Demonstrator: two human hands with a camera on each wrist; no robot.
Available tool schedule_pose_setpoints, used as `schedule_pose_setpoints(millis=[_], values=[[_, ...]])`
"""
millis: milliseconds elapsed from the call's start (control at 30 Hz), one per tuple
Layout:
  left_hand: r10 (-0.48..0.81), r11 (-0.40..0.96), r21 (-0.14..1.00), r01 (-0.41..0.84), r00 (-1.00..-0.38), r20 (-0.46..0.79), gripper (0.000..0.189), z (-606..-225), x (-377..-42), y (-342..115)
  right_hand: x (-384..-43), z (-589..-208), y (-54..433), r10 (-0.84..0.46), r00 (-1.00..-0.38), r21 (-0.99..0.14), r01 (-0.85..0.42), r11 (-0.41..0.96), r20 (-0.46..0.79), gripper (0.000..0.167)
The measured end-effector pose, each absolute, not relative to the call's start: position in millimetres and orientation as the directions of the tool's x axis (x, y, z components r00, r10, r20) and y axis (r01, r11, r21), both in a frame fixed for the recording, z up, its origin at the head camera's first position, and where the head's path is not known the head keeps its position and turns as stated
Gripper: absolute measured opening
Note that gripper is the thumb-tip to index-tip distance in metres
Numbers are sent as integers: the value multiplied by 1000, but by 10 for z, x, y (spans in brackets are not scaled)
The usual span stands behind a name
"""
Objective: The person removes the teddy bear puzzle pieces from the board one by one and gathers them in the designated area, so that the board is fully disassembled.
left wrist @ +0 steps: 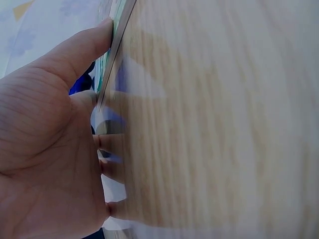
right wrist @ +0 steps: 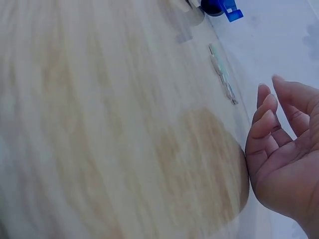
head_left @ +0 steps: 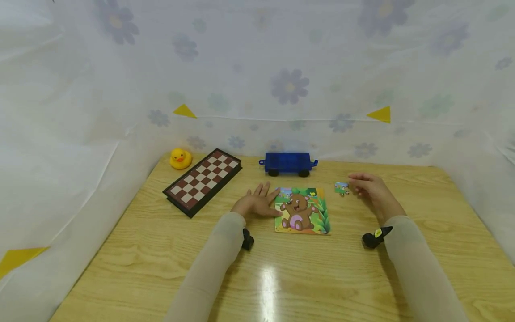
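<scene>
A square jigsaw puzzle with a brown bear picture lies flat on the table. My left hand rests at its left side with fingers spread, thumb and index finger at the puzzle's edge. In the left wrist view, the thumb of that hand lies along the puzzle rim. To the right of the puzzle lies a separate jigsaw piece. My right hand is just right of this piece. The right wrist view shows the hand loosely curled and holding nothing, apart from the piece.
Behind the puzzle stands a blue toy wagon with black wheels. A checkered game board lies at an angle on the left, with a yellow rubber duck beside it. A flower-patterned curtain hangs behind the wooden table.
</scene>
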State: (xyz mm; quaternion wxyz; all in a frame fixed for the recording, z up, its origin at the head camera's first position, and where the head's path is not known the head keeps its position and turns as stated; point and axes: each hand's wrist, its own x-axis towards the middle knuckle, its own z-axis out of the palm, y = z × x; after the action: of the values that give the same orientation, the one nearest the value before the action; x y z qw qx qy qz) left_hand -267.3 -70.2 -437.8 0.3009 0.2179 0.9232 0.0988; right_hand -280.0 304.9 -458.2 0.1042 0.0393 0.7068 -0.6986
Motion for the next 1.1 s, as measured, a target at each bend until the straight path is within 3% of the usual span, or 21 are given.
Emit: schedule_pose_setpoints(millis=[167, 333, 567, 867, 1100], values=[[454, 890, 304, 340, -719, -525, 85, -4444, -2690, -686, -2763, -4599, 3007, -131, -972, -977, 205, -54, -197, 26], [448, 894, 292, 341, -715, -536, 85, -4446, -2696, -675, -2735, -4541, 2902, -197, -968, -987, 150, 55, -158, 33], [452, 892, 286, 350, -720, -527, 86, -4446, -2734, -699, -2709, -4426, 2645, -270, -954, -987, 102, 124, -132, 25], [469, 883, 293, 366, -716, -517, 87, -4365, -2707, -724, -2689, -4452, 2402, -327, -934, -967, 67, 244, -147, 48], [475, 880, 299, 370, -710, -520, 87, -4376, -2700, -713, -2690, -4534, 2239, -408, -900, -946, 14, 323, -152, 46]])
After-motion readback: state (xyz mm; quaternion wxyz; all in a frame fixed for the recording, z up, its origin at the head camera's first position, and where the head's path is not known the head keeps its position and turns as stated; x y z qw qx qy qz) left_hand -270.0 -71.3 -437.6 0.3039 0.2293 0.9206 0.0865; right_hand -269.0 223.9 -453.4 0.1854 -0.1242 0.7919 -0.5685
